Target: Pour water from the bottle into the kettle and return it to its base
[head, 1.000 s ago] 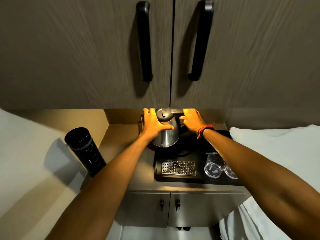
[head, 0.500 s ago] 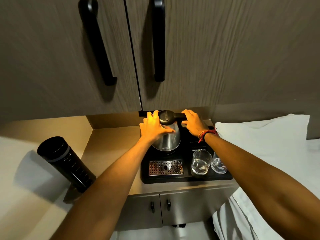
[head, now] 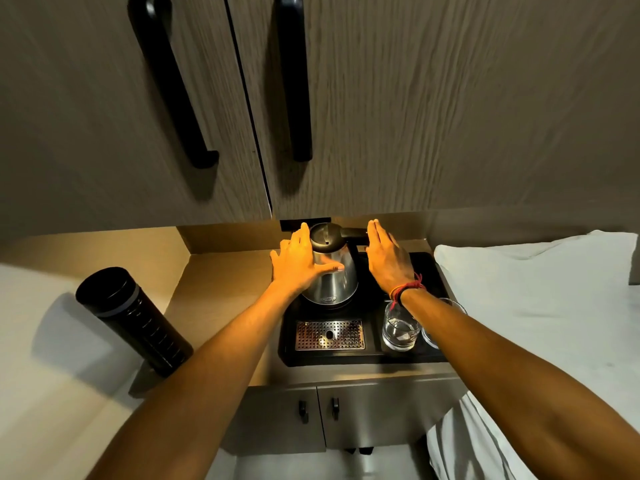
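Note:
A steel kettle with a black lid and handle stands upright on its round base at the back of a black tray. My left hand lies against the kettle's left side, with the thumb across its front. My right hand is flat with straight fingers just right of the kettle's handle, and I cannot tell whether it touches the handle. A black ribbed bottle, capped, stands on the white surface at the left, away from both hands.
A metal drip grate sits in the tray's front. Two clear glasses stand at its right, under my right forearm. Upper cabinet doors with black handles hang low above the kettle. White bedding lies to the right.
My right hand has come off the kettle's handle and straightened its fingers. The kettle stays on its base. The camera has moved closer and tilted down a little.

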A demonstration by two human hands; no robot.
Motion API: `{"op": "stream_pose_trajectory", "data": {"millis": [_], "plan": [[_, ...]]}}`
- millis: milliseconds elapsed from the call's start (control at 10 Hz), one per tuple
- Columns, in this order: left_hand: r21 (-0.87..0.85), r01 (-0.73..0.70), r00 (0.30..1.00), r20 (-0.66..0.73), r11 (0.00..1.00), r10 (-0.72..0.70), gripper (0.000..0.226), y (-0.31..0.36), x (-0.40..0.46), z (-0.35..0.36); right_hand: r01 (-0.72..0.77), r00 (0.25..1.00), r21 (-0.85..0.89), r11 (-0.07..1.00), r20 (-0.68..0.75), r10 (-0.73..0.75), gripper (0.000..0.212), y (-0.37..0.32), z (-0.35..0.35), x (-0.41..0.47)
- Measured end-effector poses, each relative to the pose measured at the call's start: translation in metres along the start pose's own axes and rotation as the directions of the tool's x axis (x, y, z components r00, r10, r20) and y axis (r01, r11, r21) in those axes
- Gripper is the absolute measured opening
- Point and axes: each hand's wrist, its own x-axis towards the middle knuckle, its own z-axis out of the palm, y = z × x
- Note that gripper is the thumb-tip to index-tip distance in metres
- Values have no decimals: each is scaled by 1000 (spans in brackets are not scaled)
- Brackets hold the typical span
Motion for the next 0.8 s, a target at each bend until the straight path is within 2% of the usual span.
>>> {"op": "stream_pose_trajectory", "data": {"millis": [300,400,500,600,700,800], "plan": [[63,54,997,55,997,-58,129,8,-2,-4,1,1000,-129,992,26,2,51,-9,-14,6],[113,89,989,107,990,-101,129,19,-7,-12,-48,996,-136,990,62,57,58,-22,-19,2],[166,66,993,88,984,-82,122,24,-16,-19,-73,994,-183,980,69,87,67,-33,-26,-5],[242,-56,998,5,969,57,106,21,-38,-31,-36,999,-221,975,5,38,77,-44,-39,-27],[319,-163,977,-78,934,198,92,16,-67,-50,59,997,-230,971,-33,-68,75,-57,-55,-55],[358,-276,910,-201,892,362,67,13,-111,-85,182,977,-277,944,-59,-206,47,-79,-90,-94]]}}
